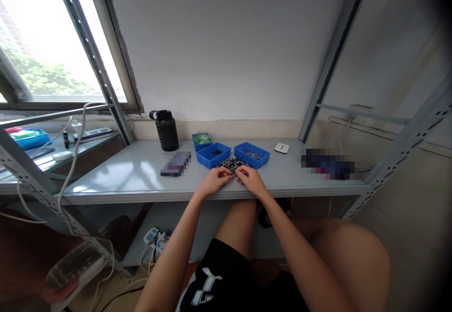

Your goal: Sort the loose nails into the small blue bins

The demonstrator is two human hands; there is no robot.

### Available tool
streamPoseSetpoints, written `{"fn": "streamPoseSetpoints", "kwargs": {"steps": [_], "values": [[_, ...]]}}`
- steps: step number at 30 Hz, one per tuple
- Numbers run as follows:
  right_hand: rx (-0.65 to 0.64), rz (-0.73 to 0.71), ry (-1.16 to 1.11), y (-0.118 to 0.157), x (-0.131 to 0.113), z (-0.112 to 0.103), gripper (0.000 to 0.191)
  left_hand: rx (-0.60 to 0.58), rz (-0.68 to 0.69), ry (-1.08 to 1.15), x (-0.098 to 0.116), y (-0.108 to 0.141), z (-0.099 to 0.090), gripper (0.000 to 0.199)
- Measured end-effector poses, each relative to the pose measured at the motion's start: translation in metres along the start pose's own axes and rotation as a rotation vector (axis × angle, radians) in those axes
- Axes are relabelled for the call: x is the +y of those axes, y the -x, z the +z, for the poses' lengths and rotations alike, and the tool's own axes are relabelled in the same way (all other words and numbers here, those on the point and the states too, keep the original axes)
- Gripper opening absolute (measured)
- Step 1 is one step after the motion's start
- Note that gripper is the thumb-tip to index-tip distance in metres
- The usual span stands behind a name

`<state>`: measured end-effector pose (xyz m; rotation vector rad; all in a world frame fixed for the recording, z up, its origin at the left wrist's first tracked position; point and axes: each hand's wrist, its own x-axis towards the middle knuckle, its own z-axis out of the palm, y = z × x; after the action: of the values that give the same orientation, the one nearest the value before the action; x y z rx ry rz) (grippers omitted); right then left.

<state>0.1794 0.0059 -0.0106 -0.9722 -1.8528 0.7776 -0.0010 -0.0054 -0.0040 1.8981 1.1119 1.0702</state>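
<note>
Two hands (215,181) (250,180), one parts pile (230,163) beside two trays (209,162) (262,161)

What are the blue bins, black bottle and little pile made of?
Blue bins: probably smooth plastic; even colour, thin moulded-looking walls.
Black bottle: dull plastic or coated metal; few highlights, unclear which.
Little pile: maybe partly shiny metal; silvery glints among black.

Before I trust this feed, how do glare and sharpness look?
Head view: window largely blown out; sun patches on the worktop, left side; upper right corner dark; left item and right item pixelated; small pieces too fine to count.
</note>
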Motion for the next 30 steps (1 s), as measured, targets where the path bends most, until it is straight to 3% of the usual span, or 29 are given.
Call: {"fn": "streamPoseSetpoints", "kwargs": {"steps": [9,16,25,30], "values": [[-0.121,-0.068,0.129,-0.0001,0.0000,0.0016,0.026,0.068,0.025,0.036,-0.0003,0.0007,-0.0020,0.029],[-0.142,-0.064,0.208,0.0007,-0.0045,0.0035,0.026,0.099,0.092,-0.048,-0.0031,-0.0014,-0.0023,0.020],[-0.102,-0.035,0.130,-0.0001,-0.0019,0.0030,0.031,0.060,0.000,0.073,-0.0007,0.0008,-0.0025,0.023],[-0.064,-0.003,0.064,-0.0018,0.0013,0.0023,0.035,0.037,0.032,-0.021,0.0039,0.0023,-0.0039,0.021]]}}
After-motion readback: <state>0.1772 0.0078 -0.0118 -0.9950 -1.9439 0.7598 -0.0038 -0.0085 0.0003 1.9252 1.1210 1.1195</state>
